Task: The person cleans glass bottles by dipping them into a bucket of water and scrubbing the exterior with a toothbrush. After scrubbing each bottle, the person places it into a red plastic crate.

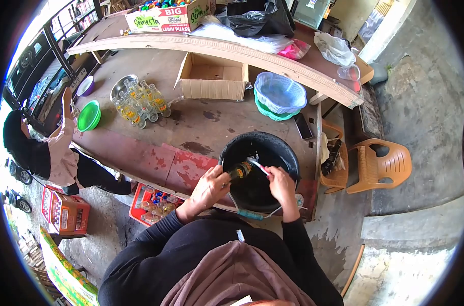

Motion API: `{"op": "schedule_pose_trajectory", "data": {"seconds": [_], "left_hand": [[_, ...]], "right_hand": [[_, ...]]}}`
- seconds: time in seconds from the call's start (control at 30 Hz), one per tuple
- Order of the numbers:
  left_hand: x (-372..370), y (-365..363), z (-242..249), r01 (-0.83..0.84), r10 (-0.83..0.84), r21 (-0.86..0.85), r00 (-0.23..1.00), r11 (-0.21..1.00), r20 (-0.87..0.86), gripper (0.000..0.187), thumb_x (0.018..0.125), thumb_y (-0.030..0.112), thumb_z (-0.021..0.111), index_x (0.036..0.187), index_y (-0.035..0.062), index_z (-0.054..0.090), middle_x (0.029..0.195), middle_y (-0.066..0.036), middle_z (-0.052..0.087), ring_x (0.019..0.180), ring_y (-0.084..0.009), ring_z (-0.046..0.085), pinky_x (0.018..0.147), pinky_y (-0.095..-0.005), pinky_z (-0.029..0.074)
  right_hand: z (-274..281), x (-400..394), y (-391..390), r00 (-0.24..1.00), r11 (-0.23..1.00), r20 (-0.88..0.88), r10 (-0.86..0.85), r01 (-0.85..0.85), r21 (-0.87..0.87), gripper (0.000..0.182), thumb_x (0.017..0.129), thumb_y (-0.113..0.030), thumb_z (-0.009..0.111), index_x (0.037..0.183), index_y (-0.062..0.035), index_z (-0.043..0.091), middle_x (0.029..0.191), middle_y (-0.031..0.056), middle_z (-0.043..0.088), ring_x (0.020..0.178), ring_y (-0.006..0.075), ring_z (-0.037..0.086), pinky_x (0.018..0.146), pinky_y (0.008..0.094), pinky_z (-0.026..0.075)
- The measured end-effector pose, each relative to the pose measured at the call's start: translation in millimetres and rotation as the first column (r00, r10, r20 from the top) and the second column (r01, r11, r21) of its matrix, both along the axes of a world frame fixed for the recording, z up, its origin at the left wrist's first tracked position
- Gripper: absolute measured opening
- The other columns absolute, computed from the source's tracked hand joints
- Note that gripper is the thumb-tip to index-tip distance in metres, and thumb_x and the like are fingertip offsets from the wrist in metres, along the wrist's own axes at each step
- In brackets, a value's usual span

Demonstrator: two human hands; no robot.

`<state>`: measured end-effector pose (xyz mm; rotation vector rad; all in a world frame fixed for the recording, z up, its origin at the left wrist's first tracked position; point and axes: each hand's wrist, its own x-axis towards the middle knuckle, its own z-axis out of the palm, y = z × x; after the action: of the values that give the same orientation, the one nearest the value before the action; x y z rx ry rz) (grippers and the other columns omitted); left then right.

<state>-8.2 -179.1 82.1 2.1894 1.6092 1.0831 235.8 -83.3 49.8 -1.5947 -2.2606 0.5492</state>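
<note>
Both hands are over the black basin (232, 148), so its rim closes them in. Beyond the basin the red surface (186, 122) is open until the cardboard box (213, 81), the stacked baskets (279, 94) and the cluster of glass bottles (140, 102). A phone (303, 126) lies just beside the basin.

Place: an open-air work yard of a small bottled-drink business, at the roadside.
Floor: bare, stained concrete.
Work surface: a long, worn wooden table (155, 153) with peeling red paint.
Stock: washed glass bottles (140, 102) lying in a cluster, a red crate (153, 201) of bottles below, a printed carton (168, 18) of coloured caps.
Washing gear: black basin (260, 171), plastic baskets (280, 94).
Seating: plastic chairs (380, 166).
</note>
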Motion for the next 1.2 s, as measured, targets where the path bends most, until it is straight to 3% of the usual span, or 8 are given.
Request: {"op": "schedule_pose_trajectory", "data": {"seconds": [0.2, 0.33, 0.53, 0.67, 0.83, 1.0, 1.1, 1.2], "left_hand": [[-3.5, 18.1, -15.8, -0.151, 0.176, -0.148, 0.969, 0.977, 0.175, 0.023, 0.075, 0.009, 0.074, 0.085, 0.0020, 0.054, 0.087, -0.016, 0.054, 0.076, -0.0388, 0.060, 0.067, -0.0453, 0.052], [-2.3, 25.9, -20.5, -0.187, 0.214, -0.131, 0.946, 0.974, 0.243, 0.024, 0.075, 0.010, 0.075, 0.083, 0.0013, 0.054, 0.084, -0.016, 0.053, 0.074, -0.0383, 0.060, 0.066, -0.0445, 0.051], [-4.8, 31.1, -17.2, -0.246, 0.272, -0.130, 0.929, 0.960, 0.251, 0.023, 0.075, 0.009, 0.074, 0.081, -0.0015, 0.055, 0.082, -0.016, 0.053, 0.072, -0.0353, 0.061, 0.064, -0.0409, 0.050], [-10.3, 34.1, -16.0, -0.206, 0.247, -0.169, 0.928, 0.964, 0.278, 0.022, 0.077, 0.009, 0.072, 0.080, -0.0026, 0.054, 0.081, -0.016, 0.054, 0.072, -0.0352, 0.061, 0.065, -0.0409, 0.049], [-12.2, 34.6, -16.3, -0.207, 0.240, -0.138, 0.924, 0.969, 0.298, 0.016, 0.078, 0.007, 0.069, 0.086, -0.0028, 0.060, 0.083, -0.016, 0.056, 0.072, -0.0344, 0.062, 0.064, -0.0402, 0.049], [-14.8, 35.0, -30.2, -0.137, 0.174, -0.141, 0.938, 0.981, 0.299, 0.017, 0.080, 0.009, 0.072, 0.095, 0.0013, 0.072, 0.084, -0.015, 0.058, 0.073, -0.0318, 0.063, 0.066, -0.0391, 0.051], [-17.6, 32.0, -27.7, -0.073, 0.115, -0.151, 0.950, 0.986, 0.291, 0.017, 0.079, 0.011, 0.076, 0.093, 0.0012, 0.072, 0.085, -0.015, 0.058, 0.075, -0.0315, 0.064, 0.067, -0.0391, 0.052], [-21.6, 27.5, -24.1, -0.031, 0.067, -0.146, 0.966, 0.989, 0.249, 0.023, 0.075, 0.012, 0.079, 0.094, 0.0005, 0.072, 0.090, -0.015, 0.060, 0.079, -0.0323, 0.065, 0.070, -0.0377, 0.054]], "right_hand": [[16.4, -15.0, -24.0, 0.967, 0.994, -0.242, 0.080, -0.097, -0.058, 0.021, 0.091, -0.010, 0.064, 0.112, -0.0129, 0.067, 0.098, 0.0135, 0.066, 0.090, 0.0355, 0.067, 0.074, 0.0431, 0.052], [9.9, -11.8, -24.3, 0.995, 0.996, 0.046, -0.093, 0.093, -0.014, 0.021, 0.092, -0.010, 0.062, 0.112, -0.0144, 0.068, 0.100, 0.0130, 0.065, 0.090, 0.0361, 0.066, 0.075, 0.0443, 0.052], [21.6, -28.4, -47.5, 0.953, 0.994, -0.286, 0.099, -0.084, 0.064, 0.024, 0.093, -0.010, 0.061, 0.116, -0.0137, 0.064, 0.101, 0.0121, 0.064, 0.088, 0.0369, 0.066, 0.074, 0.0451, 0.052], [2.9, -21.0, -39.4, 0.992, 0.992, -0.001, -0.122, 0.122, 0.031, 0.025, 0.094, -0.008, 0.058, 0.118, -0.0120, 0.063, 0.101, 0.0132, 0.063, 0.089, 0.0371, 0.066, 0.073, 0.0456, 0.053], [16.5, -36.2, -57.4, 0.920, 0.994, -0.377, 0.106, -0.104, 0.027, 0.023, 0.094, -0.010, 0.058, 0.117, -0.0124, 0.062, 0.100, 0.0140, 0.062, 0.089, 0.0393, 0.064, 0.073, 0.0465, 0.052], [2.9, -24.4, -42.9, 0.988, 0.991, 0.072, -0.133, 0.131, 0.036, 0.028, 0.094, -0.011, 0.058, 0.121, -0.0147, 0.063, 0.105, 0.0137, 0.062, 0.088, 0.0379, 0.067, 0.074, 0.0482, 0.054], [1.9, -25.3, -46.2, 0.990, 0.997, 0.119, -0.078, 0.077, 0.009, 0.031, 0.093, -0.010, 0.058, 0.123, -0.0155, 0.063, 0.105, 0.0136, 0.062, 0.089, 0.0373, 0.066, 0.074, 0.0475, 0.054], [22.0, -35.5, -59.2, 0.995, 0.996, -0.061, 0.075, -0.072, 0.050, 0.034, 0.092, -0.011, 0.059, 0.125, -0.0165, 0.063, 0.105, 0.0128, 0.062, 0.091, 0.0364, 0.066, 0.076, 0.0465, 0.054]]}}
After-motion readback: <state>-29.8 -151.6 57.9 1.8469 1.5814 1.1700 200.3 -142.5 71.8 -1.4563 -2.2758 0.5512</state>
